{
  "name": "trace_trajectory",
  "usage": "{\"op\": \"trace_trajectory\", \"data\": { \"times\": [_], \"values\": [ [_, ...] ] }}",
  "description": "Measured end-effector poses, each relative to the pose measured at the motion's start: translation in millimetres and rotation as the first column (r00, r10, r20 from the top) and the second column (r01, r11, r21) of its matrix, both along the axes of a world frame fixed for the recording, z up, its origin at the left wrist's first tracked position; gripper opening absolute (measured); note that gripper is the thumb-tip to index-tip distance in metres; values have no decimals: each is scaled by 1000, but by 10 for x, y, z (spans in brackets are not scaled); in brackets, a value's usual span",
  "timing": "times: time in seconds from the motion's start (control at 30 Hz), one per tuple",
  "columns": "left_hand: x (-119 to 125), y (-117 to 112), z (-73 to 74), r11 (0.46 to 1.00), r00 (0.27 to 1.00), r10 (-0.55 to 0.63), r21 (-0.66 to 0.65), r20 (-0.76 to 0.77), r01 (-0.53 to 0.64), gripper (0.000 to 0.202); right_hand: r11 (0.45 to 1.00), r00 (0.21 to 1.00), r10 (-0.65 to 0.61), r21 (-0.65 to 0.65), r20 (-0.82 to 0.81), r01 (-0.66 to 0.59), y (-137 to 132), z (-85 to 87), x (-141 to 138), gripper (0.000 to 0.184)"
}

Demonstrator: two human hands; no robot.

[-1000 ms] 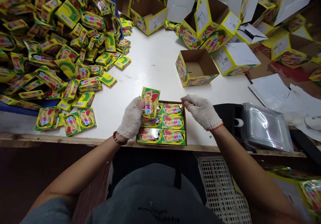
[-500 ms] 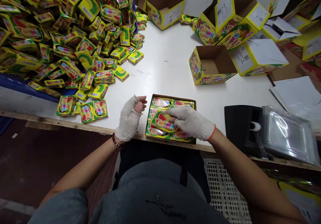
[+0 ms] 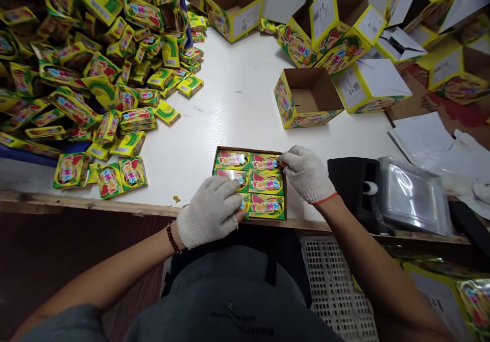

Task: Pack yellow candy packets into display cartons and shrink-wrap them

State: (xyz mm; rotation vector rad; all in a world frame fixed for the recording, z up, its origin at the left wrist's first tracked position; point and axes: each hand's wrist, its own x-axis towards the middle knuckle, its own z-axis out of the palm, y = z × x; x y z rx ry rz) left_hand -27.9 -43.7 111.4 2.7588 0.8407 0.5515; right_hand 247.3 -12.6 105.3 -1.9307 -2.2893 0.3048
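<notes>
In front of me an open cardboard display box [image 3: 285,191] lies at the table's near edge, with rows of small yellow-green "TWINS" packs [image 3: 267,182] laid flat in it. My left hand [image 3: 210,210], in a white knit glove with bare fingertips, rests over the box's lower left part. Its fingers are stretched over the packs there and partly cover them. At the upper right corner is my right hand [image 3: 306,173], gloved alike. Its fingers are drawn together against the box's rim and the end of a pack; what they grip is hidden.
A large heap of loose packs [image 3: 101,76] fills a blue bin at the left, with some spilled onto the white table [image 3: 229,112]. An upright open carton [image 3: 308,97] stands beyond the box. More cartons [image 3: 371,84], a black tape dispenser [image 3: 354,189] and plastic film [image 3: 413,196] are at the right.
The pack my right hand held over the box is no longer in the air. That hand has moved to the upper right corner. My left hand has moved right onto the packs.
</notes>
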Motion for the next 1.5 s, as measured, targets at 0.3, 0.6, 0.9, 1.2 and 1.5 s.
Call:
{"op": "trace_trajectory", "data": {
  "times": [0.3, 0.6, 0.9, 1.2, 1.5],
  "values": [
    [947, 600, -56, 990, 947, -137, -70, -292, 121, 29, 991, 997, 10, -137, 70, -1, 195, -66, 28, 20],
    [1061, 701, -92, 986, 922, 158, 2, -354, -168, 17, 939, 687, -336, -174, -644, 297, -95, -384, 105, 25],
    [1064, 781, -197, 987, 928, -118, 62, -354, 149, 30, 937, 623, -346, -225, -702, 267, -154, -509, 70, 23],
    [1088, 849, -239, 973, 922, -205, 32, -327, 228, 33, 937, 697, -344, -183, -629, 298, -158, -458, 35, 16],
    [1127, 870, -203, 971, 919, -239, -45, -313, 236, 36, 953, 789, -304, -160, -534, 258, -187, -434, -16, 17]
  ]
}}
